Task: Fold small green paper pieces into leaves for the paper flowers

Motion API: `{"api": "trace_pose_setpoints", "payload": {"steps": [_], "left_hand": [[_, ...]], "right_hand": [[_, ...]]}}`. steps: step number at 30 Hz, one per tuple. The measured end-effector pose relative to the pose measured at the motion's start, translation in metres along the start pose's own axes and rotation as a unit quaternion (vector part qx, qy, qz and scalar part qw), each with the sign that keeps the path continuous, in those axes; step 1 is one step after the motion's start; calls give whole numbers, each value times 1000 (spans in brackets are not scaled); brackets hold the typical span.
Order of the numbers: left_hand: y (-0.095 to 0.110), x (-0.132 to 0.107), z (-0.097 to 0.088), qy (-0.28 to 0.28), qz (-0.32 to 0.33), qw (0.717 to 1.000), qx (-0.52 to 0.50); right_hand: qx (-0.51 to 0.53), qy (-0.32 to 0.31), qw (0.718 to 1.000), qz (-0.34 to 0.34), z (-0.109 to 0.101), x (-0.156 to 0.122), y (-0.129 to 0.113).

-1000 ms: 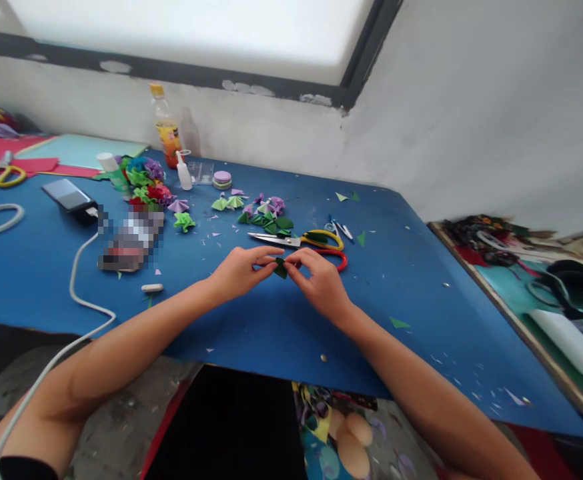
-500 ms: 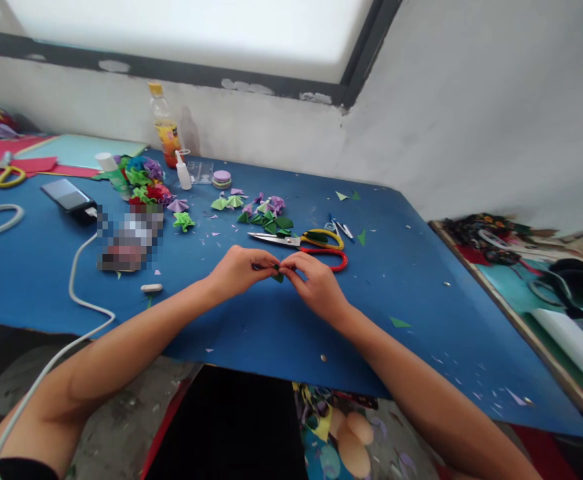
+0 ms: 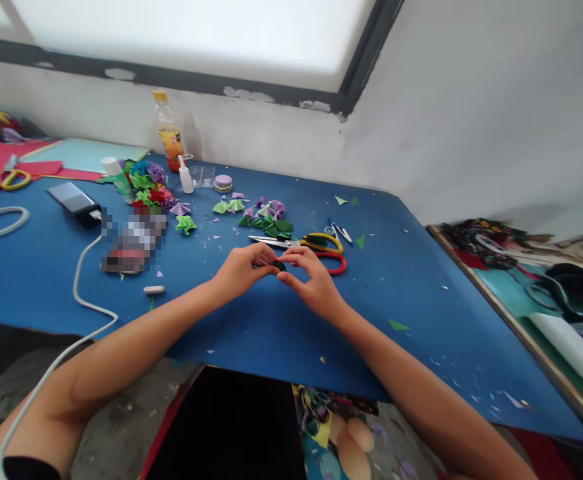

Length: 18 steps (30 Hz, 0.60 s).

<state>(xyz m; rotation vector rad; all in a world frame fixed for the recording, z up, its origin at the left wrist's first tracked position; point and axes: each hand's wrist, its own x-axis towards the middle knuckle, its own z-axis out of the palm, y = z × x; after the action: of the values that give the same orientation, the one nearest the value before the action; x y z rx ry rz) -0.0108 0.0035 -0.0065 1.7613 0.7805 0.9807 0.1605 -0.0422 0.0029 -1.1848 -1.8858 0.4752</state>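
Note:
Both of my hands meet over the middle of the blue table (image 3: 411, 280). My left hand (image 3: 241, 270) and my right hand (image 3: 310, 280) pinch a small dark green folded paper piece (image 3: 278, 266) between their fingertips; most of it is hidden by the fingers. Just behind my right hand lie scissors with yellow and red handles (image 3: 316, 248). Farther back sits a cluster of green and purple folded paper pieces (image 3: 266, 217).
At the back left are a pile of coloured paper flowers (image 3: 146, 181), a small glue bottle (image 3: 185, 175), an orange drink bottle (image 3: 169, 133), a phone (image 3: 71, 198) with a white cable (image 3: 79, 287), and a second pair of scissors (image 3: 1, 180). Paper scraps dot the table. Another cluttered surface (image 3: 546, 293) is at right.
The green piece has been squeezed smaller between my fingertips and shows less than a second ago. My hands stay in about the same spot; the camera has tilted slightly.

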Motion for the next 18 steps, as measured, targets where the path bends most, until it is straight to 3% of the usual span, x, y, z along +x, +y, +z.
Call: {"api": "trace_pose_setpoints", "payload": {"steps": [3, 7, 14, 18], "left_hand": [[0, 4, -3, 18, -31, 996, -81], [2, 6, -6, 11, -50, 991, -125], [7, 2, -2, -60, -52, 992, -95], [10, 1, -2, -72, -45, 995, -59]], "right_hand": [[11, -1, 1000, -3, 0, 0, 1], [71, -7, 996, 47, 2, -1, 2], [103, 5, 989, 103, 3, -2, -2], [108, 3, 988, 110, 3, -2, -1]]}}
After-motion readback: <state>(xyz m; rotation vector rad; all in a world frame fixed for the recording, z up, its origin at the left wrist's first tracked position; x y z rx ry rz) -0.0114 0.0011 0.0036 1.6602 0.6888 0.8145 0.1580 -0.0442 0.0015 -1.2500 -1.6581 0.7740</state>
